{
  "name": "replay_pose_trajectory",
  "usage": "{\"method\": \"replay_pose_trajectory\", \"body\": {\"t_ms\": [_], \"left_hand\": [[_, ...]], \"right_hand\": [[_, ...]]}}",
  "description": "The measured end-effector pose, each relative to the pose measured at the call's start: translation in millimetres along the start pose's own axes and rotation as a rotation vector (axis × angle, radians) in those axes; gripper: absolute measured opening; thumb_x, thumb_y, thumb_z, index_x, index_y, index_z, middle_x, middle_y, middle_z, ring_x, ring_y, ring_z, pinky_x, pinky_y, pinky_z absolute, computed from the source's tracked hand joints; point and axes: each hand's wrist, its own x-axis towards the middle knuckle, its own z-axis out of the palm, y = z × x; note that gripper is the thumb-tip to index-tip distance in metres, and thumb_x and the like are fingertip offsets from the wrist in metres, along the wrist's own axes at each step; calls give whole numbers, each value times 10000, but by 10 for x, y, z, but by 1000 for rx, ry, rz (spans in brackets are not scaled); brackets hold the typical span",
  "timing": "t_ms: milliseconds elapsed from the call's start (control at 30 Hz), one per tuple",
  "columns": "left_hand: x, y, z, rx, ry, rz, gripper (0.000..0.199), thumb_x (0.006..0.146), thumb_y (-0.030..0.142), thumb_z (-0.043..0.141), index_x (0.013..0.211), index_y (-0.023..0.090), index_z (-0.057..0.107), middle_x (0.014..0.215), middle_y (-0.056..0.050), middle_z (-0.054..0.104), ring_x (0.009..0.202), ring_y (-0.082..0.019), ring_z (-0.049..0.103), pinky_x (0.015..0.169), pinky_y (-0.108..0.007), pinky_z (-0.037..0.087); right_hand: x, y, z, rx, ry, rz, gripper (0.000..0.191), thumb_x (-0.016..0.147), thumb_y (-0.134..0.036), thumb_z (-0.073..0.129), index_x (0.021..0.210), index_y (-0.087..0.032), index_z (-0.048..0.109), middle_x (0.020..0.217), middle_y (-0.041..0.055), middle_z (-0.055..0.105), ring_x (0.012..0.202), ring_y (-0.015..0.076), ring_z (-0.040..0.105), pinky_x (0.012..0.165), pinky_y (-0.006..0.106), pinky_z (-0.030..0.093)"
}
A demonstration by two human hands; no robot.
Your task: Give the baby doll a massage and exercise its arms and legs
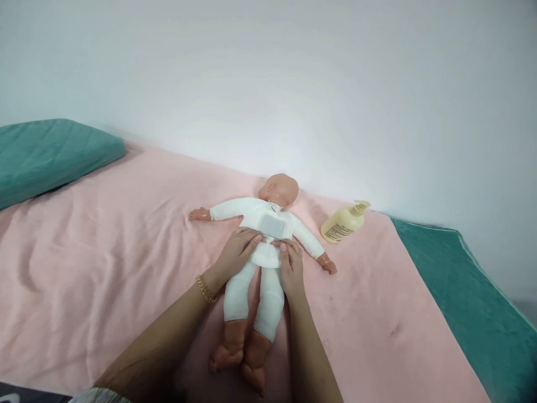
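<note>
A baby doll (272,294) with a white cloth body lies front down on the pink blanket, arms spread and legs toward me. On its back shows a grey rectangular panel (272,226). My left hand (240,249), with a gold bracelet (205,288) at the wrist, is at the doll's waist from the left. My right hand (292,263) is at the same height on the right side. Both hands have thumb and fingers drawn together on the cloth just below the panel, the fingertips close to each other. Some fingers are partly hidden.
A yellow pump bottle (343,223) leans on the pink blanket (126,252), right of the doll's arm. At the left lies a green pillow or cushion (54,157). Green fabric (465,285) shows at the right. A pale wall (268,84) rises directly behind the doll's head.
</note>
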Motion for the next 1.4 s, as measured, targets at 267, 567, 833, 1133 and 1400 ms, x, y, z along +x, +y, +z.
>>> {"method": "replay_pose_trajectory", "body": {"t_ms": [267, 567, 833, 1133, 1400], "left_hand": [[10, 53, -28, -67, 0, -78, 385, 991, 400, 380, 957, 191, 702, 1016, -52, 731, 998, -232, 617, 951, -401, 429], [431, 119, -110, -137, 169, -51, 359, 984, 401, 398, 971, 192, 689, 1042, -54, 714, 1020, -223, 620, 932, -359, 452], [716, 8, 8, 112, 92, 0, 390, 1009, 346, 341, 872, 182, 667, 957, -76, 719, 962, -236, 612, 922, -386, 433], [698, -85, 64, 275, -31, 47, 336, 1004, 327, 380, 835, 182, 630, 919, -64, 712, 898, -233, 593, 892, -398, 419], [652, -18, 39, 151, 80, 66, 257, 991, 278, 407, 1026, 200, 650, 1087, -48, 697, 1058, -216, 581, 970, -380, 406]], "right_hand": [[38, -11, -10, 45, 6, 15, 375, 966, -439, 418, 925, -222, 720, 1020, 66, 671, 1068, 239, 545, 992, 406, 366], [524, -131, -52, 147, 162, 61, 379, 946, -452, 418, 933, -196, 697, 1013, 74, 693, 994, 220, 604, 931, 359, 428], [793, -50, 97, -86, 82, -3, 403, 959, -426, 360, 853, -190, 668, 936, 95, 687, 953, 239, 591, 883, 373, 412], [811, -18, 170, -216, 10, 55, 436, 948, -458, 382, 640, -205, 557, 701, 58, 638, 728, 211, 535, 731, 344, 390], [718, 16, 125, 23, 99, -76, 299, 955, -386, 429, 922, -219, 674, 994, 67, 696, 1027, 225, 585, 950, 387, 421]]}}
